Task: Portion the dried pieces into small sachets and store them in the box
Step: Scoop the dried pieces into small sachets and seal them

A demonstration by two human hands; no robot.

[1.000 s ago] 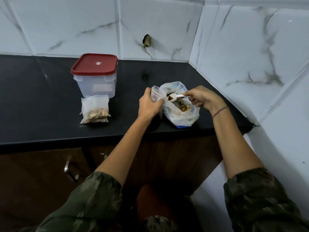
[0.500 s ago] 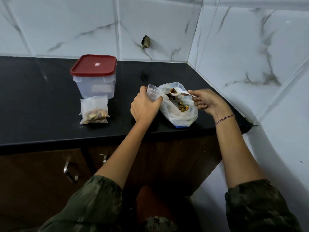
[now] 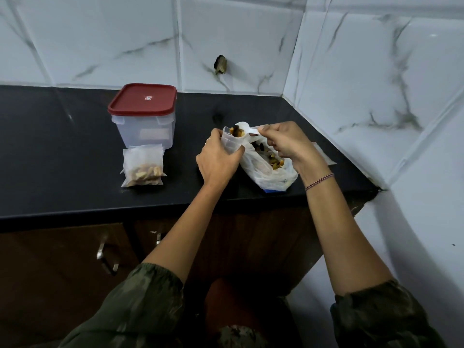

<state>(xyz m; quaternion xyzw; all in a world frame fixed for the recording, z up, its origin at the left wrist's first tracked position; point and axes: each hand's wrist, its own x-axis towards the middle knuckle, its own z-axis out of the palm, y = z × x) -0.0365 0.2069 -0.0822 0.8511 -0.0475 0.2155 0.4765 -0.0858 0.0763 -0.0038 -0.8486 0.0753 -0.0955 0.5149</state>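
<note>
White spoon (image 3: 247,129), pinched by the right hand (image 3: 288,144), points left, its bowl of dried pieces (image 3: 236,132) at the mouth of the sachet (image 3: 231,144) held upright in the left hand (image 3: 218,163), beside the bag (image 3: 271,175).

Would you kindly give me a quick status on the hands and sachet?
Left hand holds small sachet open. Right hand pinches white spoon, loaded with dried pieces, over its mouth. One filled sachet lies before the box, lid on. Nothing blocking.

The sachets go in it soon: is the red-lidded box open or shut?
Shut. The red lid sits flat on the clear box, covering its whole rim; a filled sachet lies outside, in front of it.
</note>
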